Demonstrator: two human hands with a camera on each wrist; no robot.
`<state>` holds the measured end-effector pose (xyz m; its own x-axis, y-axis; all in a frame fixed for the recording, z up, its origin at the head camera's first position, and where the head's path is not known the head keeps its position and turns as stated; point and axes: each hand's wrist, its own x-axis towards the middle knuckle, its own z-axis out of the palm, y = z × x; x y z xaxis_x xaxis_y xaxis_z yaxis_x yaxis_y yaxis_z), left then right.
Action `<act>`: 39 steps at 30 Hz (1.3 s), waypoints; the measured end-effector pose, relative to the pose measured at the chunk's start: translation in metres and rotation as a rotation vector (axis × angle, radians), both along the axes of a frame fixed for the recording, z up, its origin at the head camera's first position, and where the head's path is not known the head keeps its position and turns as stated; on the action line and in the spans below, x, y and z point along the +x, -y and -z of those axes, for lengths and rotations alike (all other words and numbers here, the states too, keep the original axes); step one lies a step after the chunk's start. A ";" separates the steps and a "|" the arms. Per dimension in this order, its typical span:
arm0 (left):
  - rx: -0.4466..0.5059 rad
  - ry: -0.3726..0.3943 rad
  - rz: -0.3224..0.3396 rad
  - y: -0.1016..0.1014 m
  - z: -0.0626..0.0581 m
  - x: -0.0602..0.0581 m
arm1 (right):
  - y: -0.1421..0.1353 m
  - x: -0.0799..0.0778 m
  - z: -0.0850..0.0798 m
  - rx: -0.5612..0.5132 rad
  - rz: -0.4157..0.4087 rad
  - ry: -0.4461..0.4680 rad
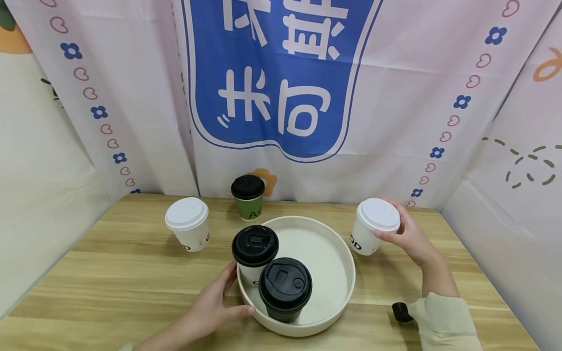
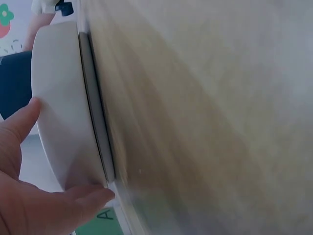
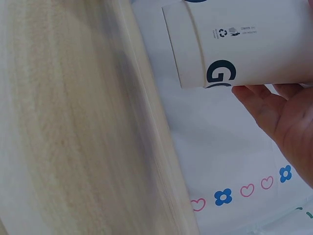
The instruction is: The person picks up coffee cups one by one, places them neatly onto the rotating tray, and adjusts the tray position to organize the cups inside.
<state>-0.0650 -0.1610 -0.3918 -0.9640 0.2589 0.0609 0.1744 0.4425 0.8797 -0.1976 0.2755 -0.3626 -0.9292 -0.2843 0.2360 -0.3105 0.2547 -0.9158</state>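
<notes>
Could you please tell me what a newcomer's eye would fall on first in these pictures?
Probably the big blue emblem with white characters on the hanging cloth behind the table. Next come two black-lidded cups standing in the round white tray, whose side the left hand touches. Right of the tray, the right hand holds a white-lidded cup.

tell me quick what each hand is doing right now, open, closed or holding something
Left hand: holding the round tray by its side.
Right hand: holding a white-lidded cup.
</notes>
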 end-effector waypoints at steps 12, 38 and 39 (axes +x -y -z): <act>-0.011 0.051 0.050 0.009 -0.007 -0.010 | 0.003 0.000 -0.005 -0.016 -0.006 0.004; 0.018 0.013 0.138 0.017 -0.003 -0.016 | 0.006 0.012 -0.021 -0.035 -0.061 -0.058; 0.020 0.013 0.141 0.017 -0.002 -0.016 | 0.006 0.013 -0.022 -0.041 -0.067 -0.063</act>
